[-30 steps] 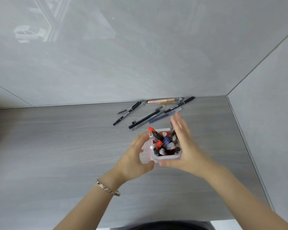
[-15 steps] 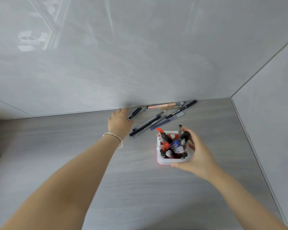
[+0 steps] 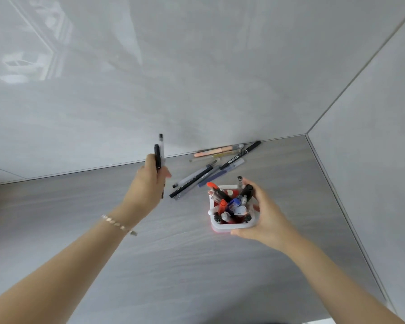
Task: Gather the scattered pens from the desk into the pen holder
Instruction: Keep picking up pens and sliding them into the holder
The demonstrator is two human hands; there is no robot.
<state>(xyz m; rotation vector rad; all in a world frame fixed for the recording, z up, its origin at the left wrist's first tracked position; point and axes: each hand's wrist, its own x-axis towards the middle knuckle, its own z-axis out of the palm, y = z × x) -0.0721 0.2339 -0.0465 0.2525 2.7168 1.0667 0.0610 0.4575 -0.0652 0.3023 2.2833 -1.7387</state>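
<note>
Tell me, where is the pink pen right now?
The pink pen lies on the desk at the very back, along the foot of the wall, behind the pen holder and at the far end of the loose pens.

Bright, even daylight; glossy wall (image 3: 150, 78) glare.

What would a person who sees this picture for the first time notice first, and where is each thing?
First, the left hand, raised over the grey desk and holding two pens upright. Next, the white and red pen holder, crowded with pens and steadied by the right hand right of centre. Behind it, loose pens lie scattered near the wall.
</note>
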